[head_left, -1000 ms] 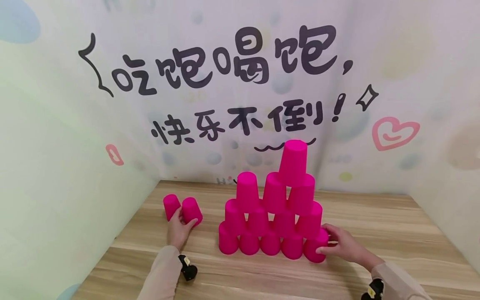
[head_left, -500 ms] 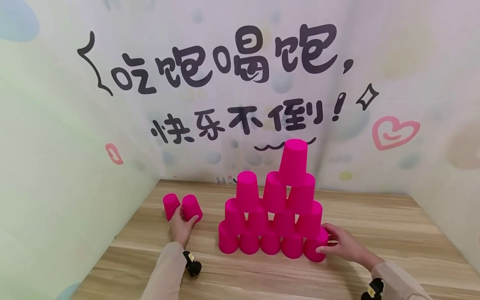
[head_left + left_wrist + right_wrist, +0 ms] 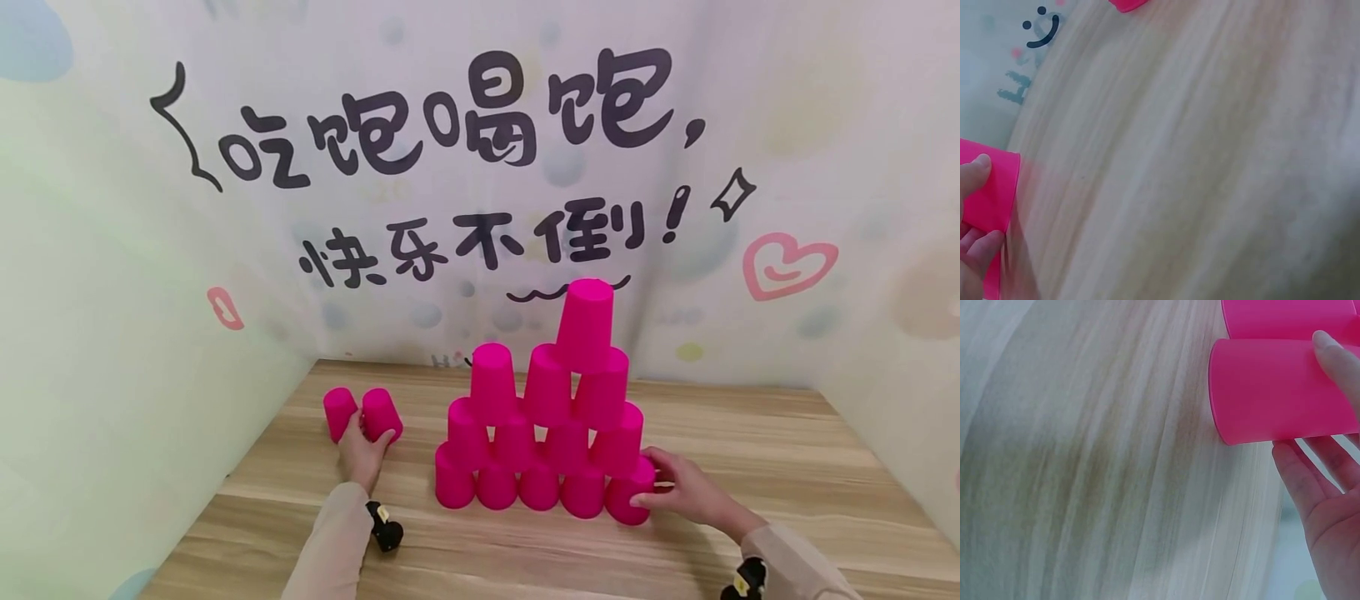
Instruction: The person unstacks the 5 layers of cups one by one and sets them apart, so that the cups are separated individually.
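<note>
Upside-down pink plastic cups form a stepped stack in the head view. My right hand [image 3: 686,490] grips the front-right bottom-row cup [image 3: 622,500]; in the right wrist view, the thumb lies across this cup [image 3: 1266,394] and fingers are at its other side. At the left, my left hand [image 3: 362,454] holds the right one of two separate cups [image 3: 380,410], thumb on its right side and fingers in the gap next to the other cup [image 3: 340,410]. The left wrist view shows thumb and fingertips around the held cup [image 3: 999,194]. One top cup [image 3: 587,325] stands over the right part of the three-cup row [image 3: 492,383].
A wood-grain table [image 3: 495,554] bears all the cups. Behind it hangs a pale printed backdrop [image 3: 810,150] with black characters and a pink heart. Table surface lies between the pair and the stack. Black wrist cameras [image 3: 385,527] sit at both sleeves.
My left wrist has shifted slightly to the right and forward, with the held cup moving back a little. The right hand and the stack look the same.
</note>
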Motion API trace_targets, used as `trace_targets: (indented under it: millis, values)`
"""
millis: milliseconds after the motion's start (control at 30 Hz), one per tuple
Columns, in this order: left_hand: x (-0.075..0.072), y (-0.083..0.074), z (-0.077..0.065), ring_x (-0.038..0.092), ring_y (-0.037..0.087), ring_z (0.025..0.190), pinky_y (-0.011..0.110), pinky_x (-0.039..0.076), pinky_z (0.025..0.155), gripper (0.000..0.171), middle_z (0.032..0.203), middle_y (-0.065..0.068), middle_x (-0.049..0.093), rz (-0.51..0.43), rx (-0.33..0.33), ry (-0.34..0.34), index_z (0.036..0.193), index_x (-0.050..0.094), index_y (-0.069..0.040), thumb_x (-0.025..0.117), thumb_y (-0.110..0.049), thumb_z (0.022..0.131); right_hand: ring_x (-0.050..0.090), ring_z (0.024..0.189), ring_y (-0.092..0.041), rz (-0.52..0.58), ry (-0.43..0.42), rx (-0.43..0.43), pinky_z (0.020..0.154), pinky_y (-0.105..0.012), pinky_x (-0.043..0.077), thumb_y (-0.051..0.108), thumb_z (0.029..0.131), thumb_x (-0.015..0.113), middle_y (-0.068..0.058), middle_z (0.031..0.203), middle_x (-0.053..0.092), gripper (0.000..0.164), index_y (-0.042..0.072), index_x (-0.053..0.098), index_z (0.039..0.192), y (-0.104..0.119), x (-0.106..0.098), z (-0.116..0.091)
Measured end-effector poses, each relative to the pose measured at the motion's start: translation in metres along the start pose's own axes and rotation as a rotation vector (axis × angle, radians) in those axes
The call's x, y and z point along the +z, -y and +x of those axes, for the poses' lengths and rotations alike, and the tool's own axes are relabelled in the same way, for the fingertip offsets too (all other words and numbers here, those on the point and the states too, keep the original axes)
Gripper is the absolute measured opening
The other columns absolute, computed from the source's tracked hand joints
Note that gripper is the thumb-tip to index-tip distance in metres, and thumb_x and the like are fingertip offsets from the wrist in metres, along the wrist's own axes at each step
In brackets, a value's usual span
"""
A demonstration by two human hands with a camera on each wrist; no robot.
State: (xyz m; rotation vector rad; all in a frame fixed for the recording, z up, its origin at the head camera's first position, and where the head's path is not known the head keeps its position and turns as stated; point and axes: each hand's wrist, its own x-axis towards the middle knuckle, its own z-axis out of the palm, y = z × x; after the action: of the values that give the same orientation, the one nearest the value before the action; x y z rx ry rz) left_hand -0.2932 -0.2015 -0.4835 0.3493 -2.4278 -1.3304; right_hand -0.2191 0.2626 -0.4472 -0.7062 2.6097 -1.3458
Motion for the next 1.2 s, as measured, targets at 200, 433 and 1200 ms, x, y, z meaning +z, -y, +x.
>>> trace_targets:
  millis: [200, 433, 1200]
  values:
    - [-0.002, -0.004, -0.001, 0.044, 0.036, 0.113, 0.049, 0.035, 0.092, 0.067, 0.125, 0.024, 0.045, 0.026, 0.007, -0.029, 0.130, 0.032, 0.001, 0.069, -0.014, 0.076, 0.059, 0.086, -0.017, -0.007, -0.008, -0.010, 0.070, -0.023, 0.050, 0.020, 0.074, 0.071, -0.012, 0.101, 0.056, 0.052, -0.002, 0.047, 0.114, -0.001, 0.001, 0.001]
    - [-0.006, -0.016, 0.001, 0.042, 0.035, 0.114, 0.048, 0.034, 0.094, 0.062, 0.126, 0.023, 0.044, -0.025, 0.057, -0.053, 0.127, 0.033, 0.000, 0.068, -0.012, 0.077, 0.059, 0.085, -0.013, -0.010, -0.015, -0.028, 0.070, -0.022, 0.050, 0.019, 0.074, 0.071, -0.011, 0.100, 0.056, 0.050, -0.001, 0.048, 0.113, -0.001, 0.002, 0.001]
    - [-0.057, -0.163, -0.009, 0.041, 0.023, 0.118, 0.043, 0.036, 0.094, 0.059, 0.128, 0.011, 0.045, -0.217, 0.489, 0.162, 0.129, 0.038, -0.006, 0.067, -0.018, 0.079, 0.059, 0.086, -0.016, 0.007, -0.016, -0.031, 0.070, -0.024, 0.051, 0.019, 0.074, 0.072, -0.011, 0.099, 0.057, 0.049, -0.001, 0.048, 0.112, -0.003, 0.001, -0.001]
